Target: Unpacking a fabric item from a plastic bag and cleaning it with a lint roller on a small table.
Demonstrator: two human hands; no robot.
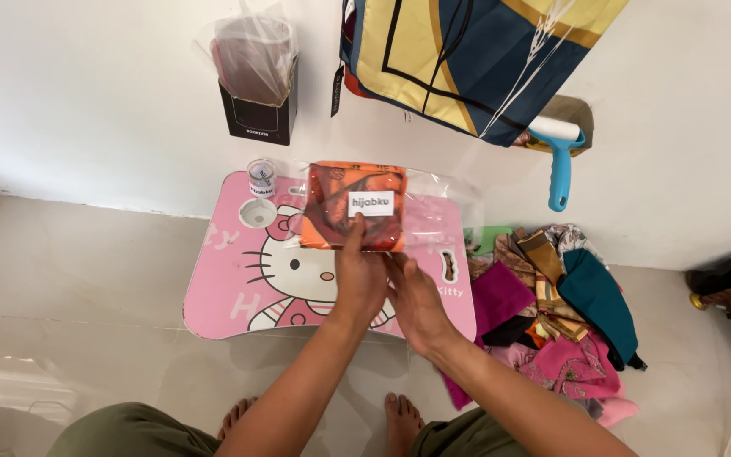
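A folded orange cloth with a dark pattern, sealed in a clear plastic bag with a white label, is seen lying flat on the far part of the pink tabletop, its near edge touched by the left hand.

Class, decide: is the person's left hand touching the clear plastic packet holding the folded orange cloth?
Touching. The head view shows the left hand with its fingertips pressed on the lower edge of the clear plastic packet of orange cloth.
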